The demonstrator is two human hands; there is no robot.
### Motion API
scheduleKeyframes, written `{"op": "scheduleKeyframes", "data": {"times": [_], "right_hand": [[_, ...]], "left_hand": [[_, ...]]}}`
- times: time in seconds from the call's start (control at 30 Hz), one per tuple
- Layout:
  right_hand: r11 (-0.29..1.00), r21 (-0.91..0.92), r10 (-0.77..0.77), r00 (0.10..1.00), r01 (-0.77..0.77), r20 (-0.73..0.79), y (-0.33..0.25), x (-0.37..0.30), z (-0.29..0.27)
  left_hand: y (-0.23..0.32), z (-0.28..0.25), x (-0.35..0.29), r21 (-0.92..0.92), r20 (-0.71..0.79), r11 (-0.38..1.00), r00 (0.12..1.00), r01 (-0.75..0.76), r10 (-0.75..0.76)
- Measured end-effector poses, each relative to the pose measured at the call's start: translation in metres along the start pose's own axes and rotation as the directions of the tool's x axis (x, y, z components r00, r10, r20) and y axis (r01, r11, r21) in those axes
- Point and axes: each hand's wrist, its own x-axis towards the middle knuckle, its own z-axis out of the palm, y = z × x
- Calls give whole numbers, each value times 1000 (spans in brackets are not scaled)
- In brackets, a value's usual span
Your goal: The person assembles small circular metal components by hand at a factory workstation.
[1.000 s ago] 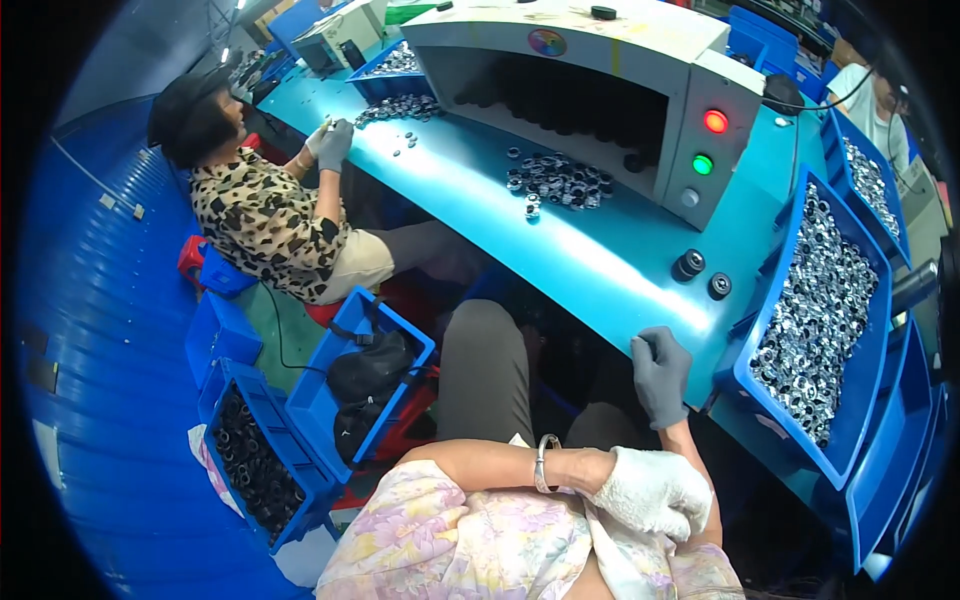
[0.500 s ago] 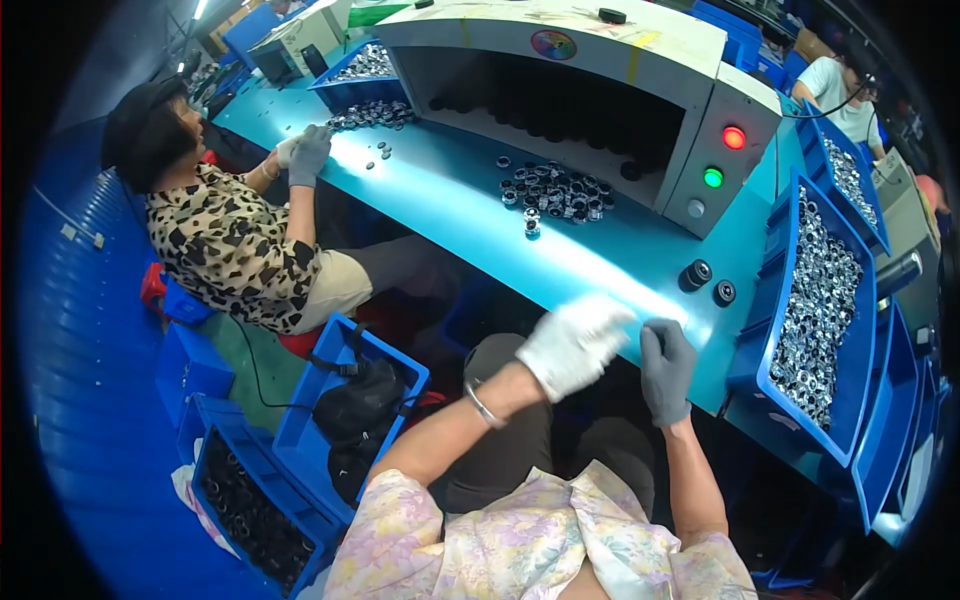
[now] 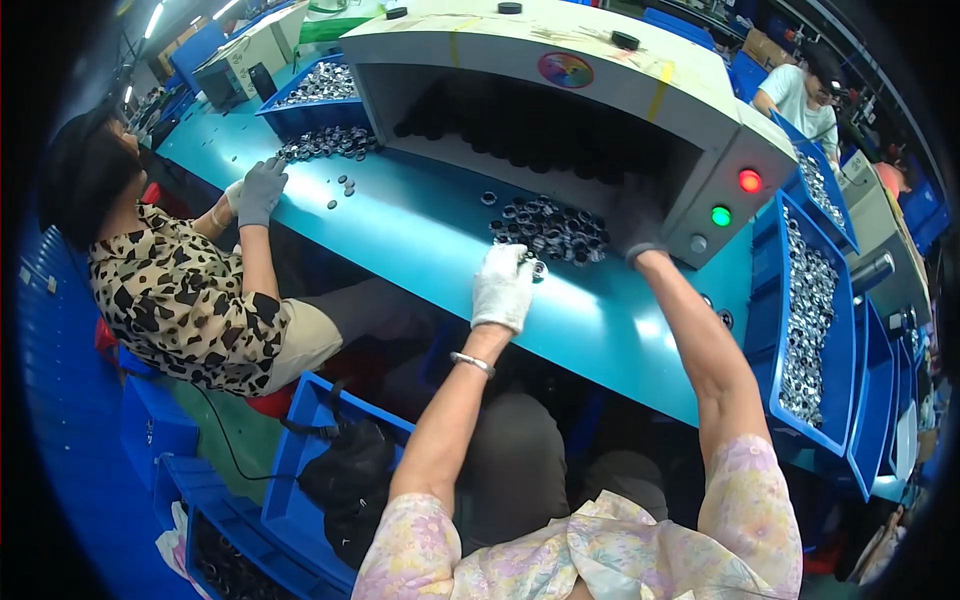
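My left hand (image 3: 502,290), in a white glove, is at the near edge of a pile of small black-and-silver round parts (image 3: 560,228). Its fingers are pinched at a small round part, mostly hidden by the glove. Another such part (image 3: 540,271) stands just beside the fingertips. My right hand (image 3: 638,222), in a dark grey glove, reaches into the shadowed opening of a white box-shaped machine (image 3: 690,130). Darkness hides its fingers and anything in them. Behind my right forearm, a larger black round part (image 3: 725,319) partly shows on the blue-green table (image 3: 420,235).
Blue bins (image 3: 770,345) of shiny parts line the right side. A co-worker in a spotted shirt (image 3: 180,300) sits at left, gloved hands by another pile (image 3: 325,143). Red (image 3: 750,181) and green (image 3: 721,216) lights glow on the machine. A dark bag (image 3: 350,480) lies in a blue bin.
My hands have moved from together over the table's front edge. The left has gone forward and left to the pile; the right has gone forward into the machine's opening.
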Motion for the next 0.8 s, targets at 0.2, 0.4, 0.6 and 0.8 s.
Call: {"op": "scheduleKeyframes", "data": {"times": [0.2, 0.4, 0.6, 0.8], "right_hand": [[987, -105, 127, 992, -125, 10, 60, 35, 89], [988, -101, 120, 993, -121, -18, 11, 40, 55], [978, -151, 151, 987, -143, 46, 25, 37, 76], [970, -149, 217, 958, -191, 187, -24, 37, 21]], "left_hand": [[-1, -8, -3, 19, 14, 995, 995, -98, 97], [0, -39, -6, 4, 19, 999, 999, -40, 40], [0, -49, -9, 54, 120, 999, 993, 7, -13], [-4, -48, -18, 70, 102, 997, 994, -35, 28]]}}
